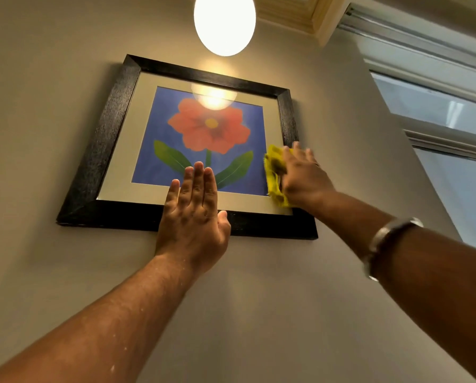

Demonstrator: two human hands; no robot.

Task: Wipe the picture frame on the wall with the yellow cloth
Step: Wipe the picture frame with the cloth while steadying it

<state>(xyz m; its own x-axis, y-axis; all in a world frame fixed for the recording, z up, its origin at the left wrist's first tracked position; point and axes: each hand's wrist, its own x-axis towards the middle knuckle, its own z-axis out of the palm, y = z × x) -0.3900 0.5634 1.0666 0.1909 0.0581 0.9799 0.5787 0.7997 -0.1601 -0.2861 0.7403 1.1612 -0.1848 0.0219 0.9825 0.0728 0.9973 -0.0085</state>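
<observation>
A black picture frame hangs on the beige wall above me, holding a glazed print of a red flower on blue. My left hand lies flat with fingers together against the frame's bottom rail and lower mat. My right hand presses a crumpled yellow cloth against the glass at the lower right corner, beside the right rail. The cloth is blurred and partly hidden under the fingers. A metal watch sits on my right wrist.
A lit globe lamp hangs just above the frame and reflects in the glass. A window with white trim runs along the right. Bare beige wall spreads below the frame.
</observation>
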